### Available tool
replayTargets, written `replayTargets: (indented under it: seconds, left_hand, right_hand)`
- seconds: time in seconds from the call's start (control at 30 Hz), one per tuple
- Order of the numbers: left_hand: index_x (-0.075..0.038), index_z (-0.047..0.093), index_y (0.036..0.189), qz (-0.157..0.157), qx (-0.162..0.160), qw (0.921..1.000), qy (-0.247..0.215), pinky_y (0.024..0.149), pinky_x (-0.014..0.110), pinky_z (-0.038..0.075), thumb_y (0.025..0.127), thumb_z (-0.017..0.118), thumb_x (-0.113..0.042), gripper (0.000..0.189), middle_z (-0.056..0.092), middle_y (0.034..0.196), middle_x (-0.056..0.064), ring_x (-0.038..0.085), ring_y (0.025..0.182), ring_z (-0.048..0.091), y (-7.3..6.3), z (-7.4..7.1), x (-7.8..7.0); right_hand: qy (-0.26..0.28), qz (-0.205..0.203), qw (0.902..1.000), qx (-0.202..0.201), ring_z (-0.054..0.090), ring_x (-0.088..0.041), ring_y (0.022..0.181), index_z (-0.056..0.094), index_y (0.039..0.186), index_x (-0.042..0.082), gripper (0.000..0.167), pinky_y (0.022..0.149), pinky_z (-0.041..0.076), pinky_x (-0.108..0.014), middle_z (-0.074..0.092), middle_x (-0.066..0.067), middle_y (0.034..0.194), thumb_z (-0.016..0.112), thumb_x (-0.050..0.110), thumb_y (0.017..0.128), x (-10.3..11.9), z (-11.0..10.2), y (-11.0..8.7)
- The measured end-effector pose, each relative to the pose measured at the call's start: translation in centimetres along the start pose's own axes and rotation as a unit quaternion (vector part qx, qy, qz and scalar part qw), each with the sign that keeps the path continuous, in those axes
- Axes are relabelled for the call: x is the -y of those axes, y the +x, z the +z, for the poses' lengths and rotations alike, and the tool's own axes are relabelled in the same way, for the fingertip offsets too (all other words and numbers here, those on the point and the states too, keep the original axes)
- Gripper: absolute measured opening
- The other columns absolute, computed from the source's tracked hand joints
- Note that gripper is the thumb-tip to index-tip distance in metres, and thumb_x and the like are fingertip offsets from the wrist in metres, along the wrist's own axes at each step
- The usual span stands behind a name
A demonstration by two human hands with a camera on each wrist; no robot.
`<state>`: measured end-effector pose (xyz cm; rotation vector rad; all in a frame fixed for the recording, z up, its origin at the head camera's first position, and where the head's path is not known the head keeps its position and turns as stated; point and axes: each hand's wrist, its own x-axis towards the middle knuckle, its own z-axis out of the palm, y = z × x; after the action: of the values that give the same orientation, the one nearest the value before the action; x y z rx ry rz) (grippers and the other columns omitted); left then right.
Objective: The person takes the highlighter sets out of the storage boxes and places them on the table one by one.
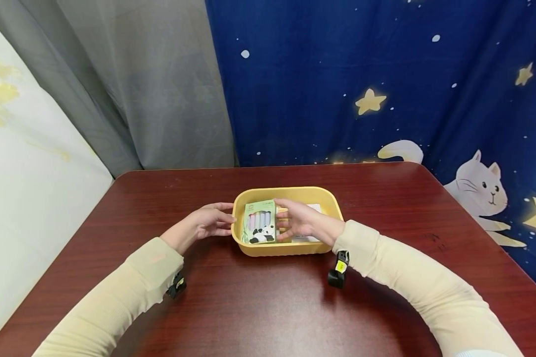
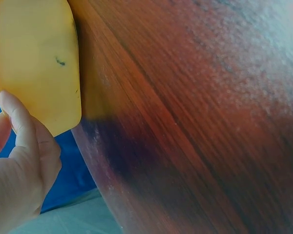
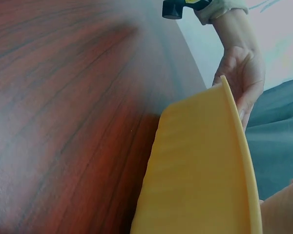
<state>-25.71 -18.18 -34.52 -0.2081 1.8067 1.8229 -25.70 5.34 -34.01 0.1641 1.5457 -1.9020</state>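
A yellow plastic basket (image 1: 290,249) sits on the table. In its left half lies a green box (image 1: 262,222) with a panda picture and a row of pastel markers or crayons on its front. My right hand (image 1: 304,219) reaches into the basket, its extended fingertips at the box's right edge. Partly hidden under this hand is a white, flat item (image 1: 314,208). At the basket's left end, my left hand (image 1: 203,223) touches the rim with its fingers loosely extended. The left wrist view shows that hand (image 2: 22,156) against the outer wall of the basket (image 2: 39,53).
The basket stands on a dark red wooden table (image 1: 268,307), toward its far edge. Behind it hang a grey curtain (image 1: 174,89) and a blue curtain (image 1: 312,89) with stars and a cat. A white surface (image 1: 22,188) borders the table at left.
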Motion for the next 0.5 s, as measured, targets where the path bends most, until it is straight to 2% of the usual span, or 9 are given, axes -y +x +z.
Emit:
replayTargets:
  seconds: [0.03, 0.1, 0.17, 0.27, 0.3, 0.33, 0.4, 0.5]
  left_hand:
    - [-0.004, 0.023, 0.142, 0.001, 0.001, 1.0000, 0.001, 0.062, 0.025, 0.056, 0.087, 0.051, 0.004, 0.062, 0.053, 0.089, 0.008, 0.014, 0.072, 0.057, 0.01, 0.00, 0.01]
    - [-0.004, 0.023, 0.142, 0.002, 0.001, 1.0000, 0.003, 0.062, 0.025, 0.055, 0.088, 0.051, 0.004, 0.062, 0.053, 0.088, 0.008, 0.014, 0.072, 0.056, 0.01, 0.00, 0.01]
    - [-0.004, 0.023, 0.142, 0.003, 0.001, 1.0000, 0.004, 0.062, 0.025, 0.055, 0.088, 0.051, 0.004, 0.061, 0.053, 0.088, 0.007, 0.014, 0.072, 0.056, -0.03, 0.01, 0.00]
    - [-0.003, 0.023, 0.141, 0.003, 0.001, 1.0000, 0.007, 0.061, 0.025, 0.055, 0.088, 0.050, 0.004, 0.061, 0.053, 0.088, 0.007, 0.013, 0.072, 0.056, -0.07, 0.03, 0.00]
    - [-0.003, 0.023, 0.141, 0.003, 0.001, 1.0000, 0.007, 0.061, 0.025, 0.055, 0.088, 0.050, 0.004, 0.060, 0.053, 0.087, 0.007, 0.013, 0.071, 0.056, -0.10, 0.06, 0.00]
    - [-0.003, 0.023, 0.141, 0.004, 0.002, 1.0000, 0.006, 0.061, 0.024, 0.055, 0.088, 0.050, 0.004, 0.060, 0.053, 0.087, 0.007, 0.013, 0.071, 0.056, -0.09, 0.07, 0.01]
    - [-0.003, 0.023, 0.141, 0.004, 0.001, 1.0000, 0.007, 0.061, 0.024, 0.055, 0.088, 0.050, 0.004, 0.060, 0.053, 0.087, 0.007, 0.013, 0.070, 0.057, -0.12, 0.11, 0.00]
    - [-0.003, 0.022, 0.142, 0.005, 0.001, 1.0000, 0.006, 0.061, 0.024, 0.055, 0.088, 0.050, 0.004, 0.061, 0.054, 0.086, 0.007, 0.012, 0.070, 0.057, -0.12, 0.15, 0.02]
  right_hand:
    - [-0.002, 0.002, 1.0000, -0.002, 0.019, -0.039, 0.133, 0.011, 0.145, 0.013, 0.058, 0.101, 0.030, -0.059, 0.011, -0.023, 0.147, 0.039, 0.030, 0.097, 0.02, 0.00, 0.10]
    - [-0.011, 0.004, 0.9999, -0.010, 0.034, -0.034, 0.123, 0.020, 0.139, 0.010, 0.049, 0.100, 0.034, -0.056, 0.024, -0.023, 0.140, 0.040, 0.025, 0.096, 0.01, 0.05, 0.33]
    - [-0.021, 0.005, 0.9995, -0.021, 0.047, -0.028, 0.105, 0.036, 0.125, 0.008, 0.033, 0.094, 0.042, -0.051, 0.041, -0.019, 0.122, 0.042, 0.020, 0.095, -0.06, 0.12, 0.56]
    - [-0.030, 0.000, 0.9990, -0.032, 0.048, -0.017, 0.076, 0.045, 0.098, 0.008, 0.006, 0.079, 0.048, -0.042, 0.047, -0.007, 0.090, 0.045, 0.013, 0.093, -0.28, 0.19, 0.87]
    - [-0.031, 0.000, 0.9990, -0.032, 0.048, -0.017, 0.074, 0.044, 0.093, 0.009, 0.002, 0.075, 0.048, -0.040, 0.047, -0.006, 0.084, 0.045, 0.011, 0.093, -0.35, 0.22, 0.95]
    - [-0.033, -0.002, 0.9990, -0.031, 0.048, -0.016, 0.073, 0.045, 0.096, 0.008, 0.004, 0.073, 0.048, -0.038, 0.048, -0.005, 0.082, 0.045, 0.008, 0.092, -0.41, 0.24, 0.99]
    - [-0.040, -0.008, 0.9988, -0.028, 0.049, -0.017, 0.075, 0.045, 0.111, 0.005, 0.019, 0.071, 0.048, -0.038, 0.049, -0.006, 0.083, 0.045, 0.005, 0.091, -0.57, 0.28, 1.04]
    - [-0.053, -0.010, 0.9984, -0.018, 0.049, -0.018, 0.081, 0.029, 0.137, 0.006, 0.049, 0.072, 0.047, -0.038, 0.048, -0.009, 0.091, 0.044, 0.001, 0.091, -0.79, 0.42, 1.02]
